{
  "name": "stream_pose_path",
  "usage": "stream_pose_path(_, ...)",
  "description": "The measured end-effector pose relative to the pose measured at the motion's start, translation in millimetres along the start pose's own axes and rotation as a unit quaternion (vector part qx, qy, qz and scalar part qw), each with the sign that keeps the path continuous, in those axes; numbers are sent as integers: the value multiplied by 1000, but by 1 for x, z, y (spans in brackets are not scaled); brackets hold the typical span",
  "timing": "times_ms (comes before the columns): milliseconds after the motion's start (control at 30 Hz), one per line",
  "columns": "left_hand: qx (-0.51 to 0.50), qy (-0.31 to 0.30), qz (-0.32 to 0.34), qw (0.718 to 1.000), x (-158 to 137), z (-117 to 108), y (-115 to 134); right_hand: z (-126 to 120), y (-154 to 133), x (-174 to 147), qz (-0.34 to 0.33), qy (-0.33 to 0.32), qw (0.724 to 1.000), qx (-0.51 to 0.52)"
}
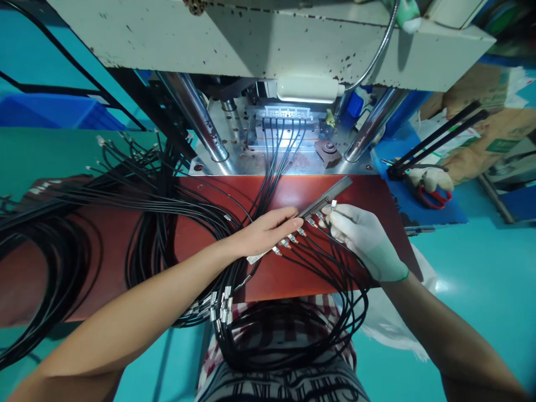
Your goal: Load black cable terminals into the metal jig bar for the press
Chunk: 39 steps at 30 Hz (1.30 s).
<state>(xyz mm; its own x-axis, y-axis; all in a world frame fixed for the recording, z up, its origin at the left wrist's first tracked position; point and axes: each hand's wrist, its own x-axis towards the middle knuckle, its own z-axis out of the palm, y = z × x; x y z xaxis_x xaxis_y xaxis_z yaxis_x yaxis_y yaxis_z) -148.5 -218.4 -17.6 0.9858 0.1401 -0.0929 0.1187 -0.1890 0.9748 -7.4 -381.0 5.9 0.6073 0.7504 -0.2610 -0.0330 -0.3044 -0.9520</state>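
Note:
My bare left hand (266, 231) lies flat on a dark metal holder strip (330, 195) that slants across the red-brown board (293, 273). Several black cables with silver connector tips (293, 239) sit in a row along the strip. My right hand (362, 237), in a white glove, pinches one silver connector (334, 205) at the strip's upper end. More black cables (288, 335) loop down over my lap.
A moulding press (268, 39) stands behind the board, with several cables loaded in its lit fixture (281, 125). Large black cable bundles (117, 206) cover the left of the board. Red scissors (433, 195) and a black rack (435, 139) lie at the right.

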Motion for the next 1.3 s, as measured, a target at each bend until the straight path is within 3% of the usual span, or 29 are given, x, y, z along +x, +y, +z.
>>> stream_pose_path(100,-31,-7,-18,999,0,-1,0,-6,5,1,-25,40,998,39)
stream_pose_path(200,-51,-18,-27,998,0,-2,1,-9,6,3,-49,57,997,-27)
stream_pose_path(400,-49,-12,-30,998,0,-2,-1,-4,1,9,-95,-1,993,-75)
stream_pose_path(667,-17,-29,-17,999,0,-3,2,-3,8,13,-67,-52,996,-13)
stream_pose_path(900,51,5,25,998,1,3,5,-9,-1,11,-88,-21,980,-178)
stream_pose_path(1000,23,13,12,1000,1,5,5,-13,-12,-1,-147,24,939,-310)
stream_pose_path(1100,8,13,-2,1000,0,6,5,-9,-20,-17,-264,68,842,-466)
stream_pose_path(1200,-1,16,-8,1000,0,6,5,3,-23,-26,-331,73,735,-587)
stream_pose_path(1300,-15,19,-10,1000,0,6,4,12,-23,-24,-350,90,670,-649)
